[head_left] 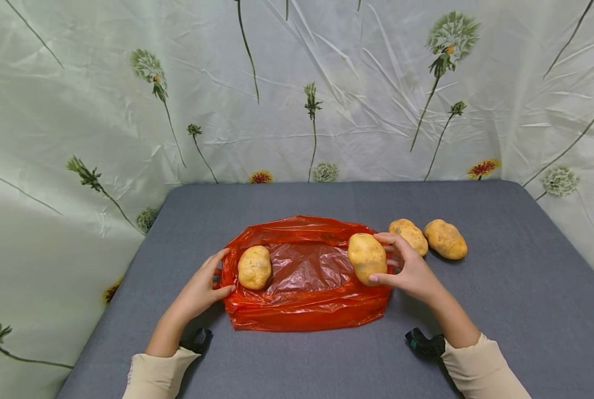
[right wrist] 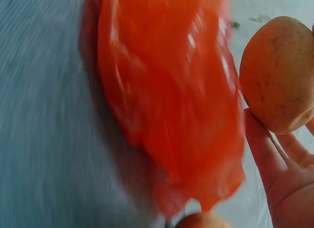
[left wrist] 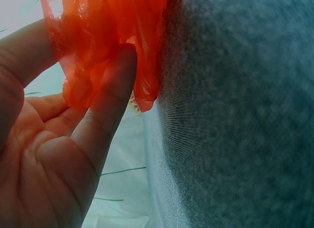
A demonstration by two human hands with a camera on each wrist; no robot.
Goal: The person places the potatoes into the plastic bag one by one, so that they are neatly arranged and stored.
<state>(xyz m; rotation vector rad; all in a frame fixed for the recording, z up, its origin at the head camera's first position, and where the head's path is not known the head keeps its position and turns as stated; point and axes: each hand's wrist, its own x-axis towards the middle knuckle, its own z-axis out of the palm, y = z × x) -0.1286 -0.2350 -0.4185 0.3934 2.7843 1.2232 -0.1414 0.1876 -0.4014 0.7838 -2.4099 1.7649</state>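
A red plastic bag (head_left: 309, 316) lies spread on the table with its mouth facing up. Inside its left end rests one potato (head_left: 254, 267). My left hand (head_left: 200, 289) grips the bag's left edge; in the left wrist view the red plastic (left wrist: 93, 36) passes between thumb and fingers. Over the bag's right end, my right hand (head_left: 413, 272) holds another potato (head_left: 365, 258) from its right side. The right wrist view shows this potato (right wrist: 278, 75) raised beside the bag (right wrist: 167, 85).
Two more potatoes lie on the grey table (head_left: 317, 366) beyond the right hand: a partly covered potato (head_left: 409, 235) and a fully visible potato (head_left: 445, 239) beside it. A pale flower-print curtain (head_left: 287, 111) hangs behind the table and along its left side.
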